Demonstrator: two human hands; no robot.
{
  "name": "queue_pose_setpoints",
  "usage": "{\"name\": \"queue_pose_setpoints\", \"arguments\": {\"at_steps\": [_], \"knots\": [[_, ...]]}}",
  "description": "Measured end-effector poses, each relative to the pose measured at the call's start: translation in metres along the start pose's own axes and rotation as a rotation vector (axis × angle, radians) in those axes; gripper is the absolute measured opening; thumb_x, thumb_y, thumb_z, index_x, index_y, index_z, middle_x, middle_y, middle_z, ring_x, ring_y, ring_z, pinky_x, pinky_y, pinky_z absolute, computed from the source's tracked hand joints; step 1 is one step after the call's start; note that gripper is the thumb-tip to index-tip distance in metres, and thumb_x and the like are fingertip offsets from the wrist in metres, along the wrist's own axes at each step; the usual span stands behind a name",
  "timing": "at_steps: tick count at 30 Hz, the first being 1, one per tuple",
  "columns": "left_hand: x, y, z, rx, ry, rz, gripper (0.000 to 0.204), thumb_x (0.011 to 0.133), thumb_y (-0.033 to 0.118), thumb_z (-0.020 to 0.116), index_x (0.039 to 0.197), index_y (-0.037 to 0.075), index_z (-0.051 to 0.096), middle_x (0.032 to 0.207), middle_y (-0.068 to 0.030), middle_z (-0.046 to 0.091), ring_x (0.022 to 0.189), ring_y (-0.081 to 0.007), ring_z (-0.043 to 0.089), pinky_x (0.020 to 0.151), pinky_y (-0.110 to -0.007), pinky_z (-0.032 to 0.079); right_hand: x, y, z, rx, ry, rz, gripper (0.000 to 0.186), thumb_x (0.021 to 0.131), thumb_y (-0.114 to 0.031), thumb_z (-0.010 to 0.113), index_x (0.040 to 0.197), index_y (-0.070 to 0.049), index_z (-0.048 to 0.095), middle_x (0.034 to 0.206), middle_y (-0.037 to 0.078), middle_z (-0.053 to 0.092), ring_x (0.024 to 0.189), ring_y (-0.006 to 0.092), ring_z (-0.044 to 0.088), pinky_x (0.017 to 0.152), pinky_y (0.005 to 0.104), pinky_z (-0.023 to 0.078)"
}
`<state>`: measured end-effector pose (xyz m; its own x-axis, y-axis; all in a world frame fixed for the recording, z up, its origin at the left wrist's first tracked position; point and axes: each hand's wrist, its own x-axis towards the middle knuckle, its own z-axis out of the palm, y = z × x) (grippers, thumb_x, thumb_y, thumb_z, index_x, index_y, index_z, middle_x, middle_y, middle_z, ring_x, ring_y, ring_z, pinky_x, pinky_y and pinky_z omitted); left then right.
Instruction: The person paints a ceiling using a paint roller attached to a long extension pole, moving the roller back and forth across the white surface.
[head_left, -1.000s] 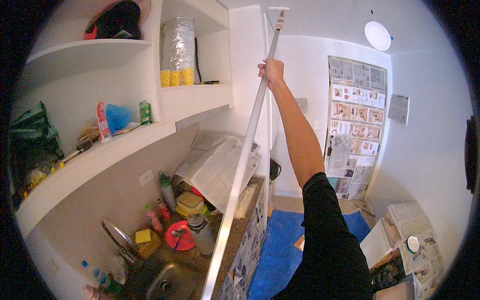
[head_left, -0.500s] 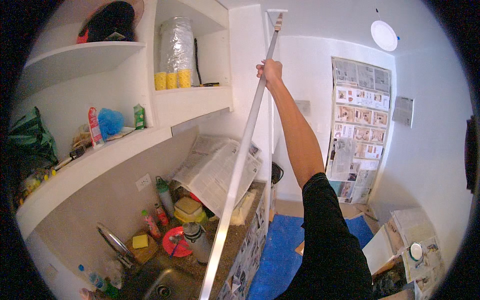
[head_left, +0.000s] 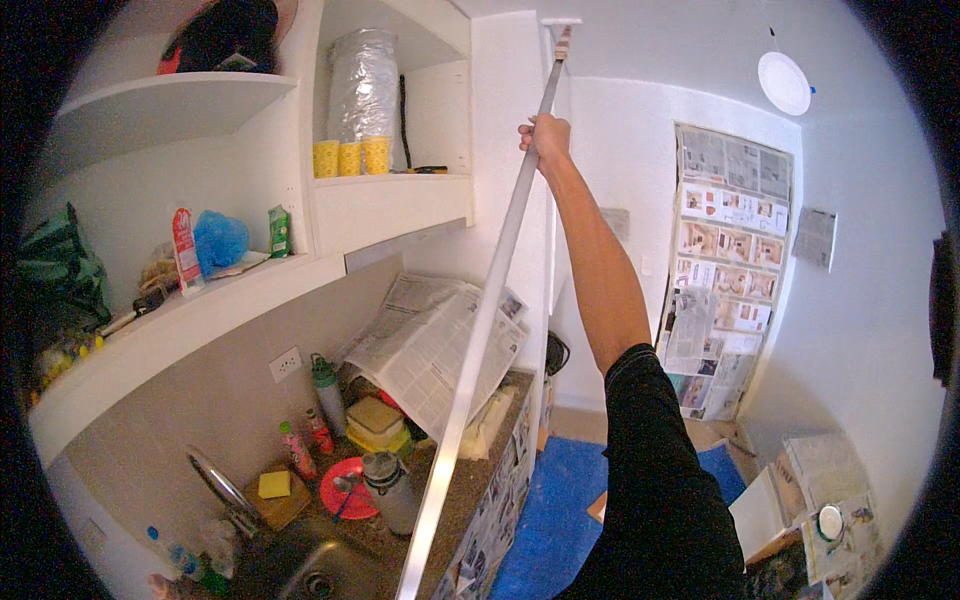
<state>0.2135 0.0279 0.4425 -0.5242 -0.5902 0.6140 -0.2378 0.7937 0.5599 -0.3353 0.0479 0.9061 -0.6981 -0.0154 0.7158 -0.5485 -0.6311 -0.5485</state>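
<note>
My right hand (head_left: 548, 140), at the end of a stretched-out arm in a black sleeve, is closed round a long pale metal pole (head_left: 490, 290). The pole slants from the bottom edge up towards the ceiling. At its far tip is a striped handle (head_left: 563, 44) with what looks like a narrow white paint roller (head_left: 562, 21) at the top, against or close to the ceiling beside the wall corner. The pole's lower end is cut off by the picture. My left hand is out of view.
Open shelves (head_left: 185, 90) hold cups and a foil-wrapped roll. Below are a sink (head_left: 340, 570), bottles and newspaper (head_left: 440, 340) on the counter (head_left: 500, 420). Blue sheeting (head_left: 550, 500) covers the floor. Newspaper masks the door (head_left: 725, 270); a round light (head_left: 784, 83) hangs from the ceiling.
The view has shifted slightly, so the surroundings sit a little to the right at the top. My right hand keeps its grip on the pole, and the roller stays by the same corner.
</note>
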Motion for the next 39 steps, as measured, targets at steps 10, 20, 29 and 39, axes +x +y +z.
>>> {"name": "queue_pose_setpoints", "arguments": {"at_steps": [10, 20, 29, 39], "knots": [[0.005, 0.006, 0.0, 0.012, 0.043, -0.003, 0.036, 0.08, 0.038, 0.059, 0.067, 0.006, 0.049, 0.048, -0.0049, 0.038, 0.039, -0.0177, 0.028, 0.04, -0.033, 0.026, 0.023, -0.006, -0.002, 0.099, -0.096, -0.007, 0.014, 0.079, -0.006, 0.043, 0.086, 0.006, 0.041, 0.062, 0.016, 0.052, 0.042, 0.0155, 0.043, 0.038, 0.0309, 0.04], [-0.052, -0.014, -0.088, -0.051, 0.13, 0.12, 0.026, 0.08, 0.024, 0.057, 0.065, 0.005, 0.048, 0.047, -0.0073, 0.036, 0.037, -0.0192, 0.03, 0.039, -0.036, 0.026, -0.063, -0.073, 0.052, 0.11, -0.139, -0.007, 0.009, 0.08, -0.001, 0.041, 0.085, 0.007, 0.041, 0.064, 0.014, 0.05, 0.043, 0.0136, 0.041, 0.039, 0.0292, 0.037], [-0.137, -0.066, -0.21, 0.108, 0.051, 0.142, 0.022, 0.08, 0.019, 0.059, 0.066, 0.006, 0.048, 0.048, -0.0085, 0.038, 0.041, -0.0197, 0.034, 0.04, -0.036, 0.028, -0.168, -0.151, 0.121, 0.054, -0.127, -0.027, 0.014, 0.079, -0.002, 0.042, 0.087, 0.009, 0.042, 0.066, 0.017, 0.053, 0.043, 0.016, 0.044, 0.04, 0.0314, 0.04], [-0.187, -0.109, -0.272, 0.08, 0.112, 0.112, 0.023, 0.08, 0.019, 0.059, 0.065, 0.006, 0.047, 0.049, -0.0084, 0.04, 0.042, -0.0199, 0.035, 0.04, -0.036, 0.029, -0.277, -0.22, 0.187, 0.041, -0.127, -0.06, 0.011, 0.079, 0.001, 0.039, 0.086, 0.008, 0.043, 0.065, 0.014, 0.05, 0.047, 0.0122, 0.041, 0.041, 0.0264, 0.036]]}}
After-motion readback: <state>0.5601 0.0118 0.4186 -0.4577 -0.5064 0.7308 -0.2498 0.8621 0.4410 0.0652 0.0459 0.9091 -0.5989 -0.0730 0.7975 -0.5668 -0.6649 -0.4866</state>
